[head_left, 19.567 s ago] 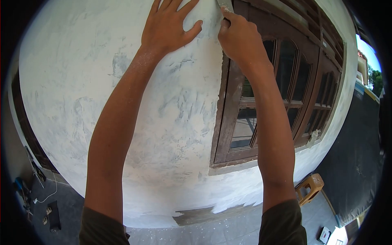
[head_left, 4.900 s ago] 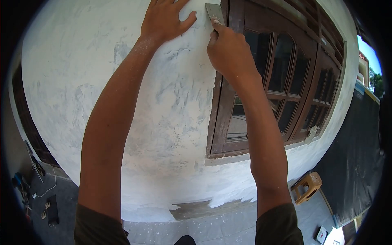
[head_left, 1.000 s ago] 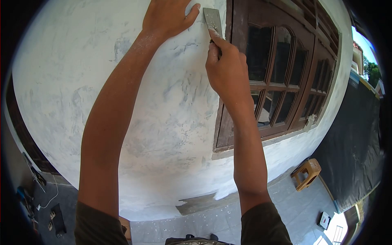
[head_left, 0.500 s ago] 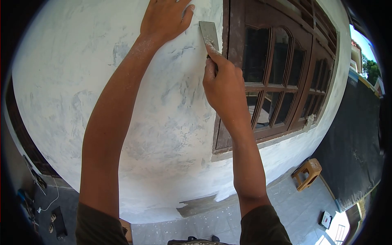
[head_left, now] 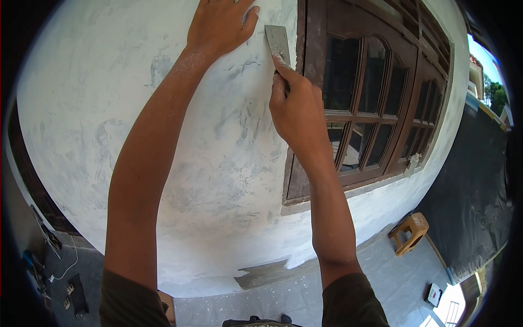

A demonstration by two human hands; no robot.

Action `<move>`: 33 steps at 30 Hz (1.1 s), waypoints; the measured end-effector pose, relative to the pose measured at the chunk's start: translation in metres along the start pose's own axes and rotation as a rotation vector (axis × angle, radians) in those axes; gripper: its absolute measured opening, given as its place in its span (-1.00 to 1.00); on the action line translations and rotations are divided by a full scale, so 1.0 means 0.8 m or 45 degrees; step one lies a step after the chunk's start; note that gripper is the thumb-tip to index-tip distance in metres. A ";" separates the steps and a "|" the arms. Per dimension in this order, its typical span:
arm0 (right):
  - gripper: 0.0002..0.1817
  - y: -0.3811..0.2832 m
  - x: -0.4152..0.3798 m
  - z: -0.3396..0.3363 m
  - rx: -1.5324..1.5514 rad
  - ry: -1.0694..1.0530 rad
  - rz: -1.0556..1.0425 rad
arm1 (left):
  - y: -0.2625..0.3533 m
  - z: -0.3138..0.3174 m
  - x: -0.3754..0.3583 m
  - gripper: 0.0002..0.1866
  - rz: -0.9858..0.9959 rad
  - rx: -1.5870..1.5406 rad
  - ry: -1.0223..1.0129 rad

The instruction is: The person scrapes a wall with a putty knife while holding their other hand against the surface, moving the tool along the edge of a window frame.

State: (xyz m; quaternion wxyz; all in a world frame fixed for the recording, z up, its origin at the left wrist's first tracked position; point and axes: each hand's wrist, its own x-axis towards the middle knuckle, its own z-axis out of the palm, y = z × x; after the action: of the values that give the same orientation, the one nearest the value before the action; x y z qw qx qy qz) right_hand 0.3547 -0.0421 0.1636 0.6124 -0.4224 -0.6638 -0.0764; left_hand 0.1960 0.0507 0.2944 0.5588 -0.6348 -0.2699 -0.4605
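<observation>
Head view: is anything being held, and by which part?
Scraper, in the right hand, by its handle, a finger on the blade. The left hand shows no hold.

Short, dark olive fabric sleeves [head_left: 354, 302] cover the upper arms; pale lettering marks dark cloth [head_left: 256, 322] below. White dust speckles the left wrist [head_left: 197, 56] and right index finger [head_left: 281, 62].

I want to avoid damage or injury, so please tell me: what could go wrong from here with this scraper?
The scraper in the right hand is close to the window frame; a slip could scratch the brown surface.
The left hand is spread at the wall, its thumb near the blade, so a sideways stroke might nick it.
If the white coating is soft, that hand could mark it; I cannot tell whether it is dry.
</observation>
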 end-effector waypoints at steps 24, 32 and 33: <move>-0.58 0.002 0.002 -0.002 -0.024 0.002 0.000 | -0.008 0.003 -0.002 -0.42 0.041 0.021 -0.019; -0.58 0.006 0.016 -0.010 -0.058 0.028 -0.081 | -0.015 -0.004 -0.007 -0.35 0.101 0.042 -0.077; -0.57 0.009 0.005 -0.009 -0.063 0.001 -0.060 | -0.016 -0.005 -0.008 -0.35 0.097 0.048 -0.084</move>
State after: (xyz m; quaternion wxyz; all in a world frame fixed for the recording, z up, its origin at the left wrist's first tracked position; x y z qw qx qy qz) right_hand 0.3653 -0.0399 0.1657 0.6002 -0.4216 -0.6712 -0.1073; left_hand 0.1815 0.0508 0.2944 0.5787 -0.6487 -0.2724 -0.4124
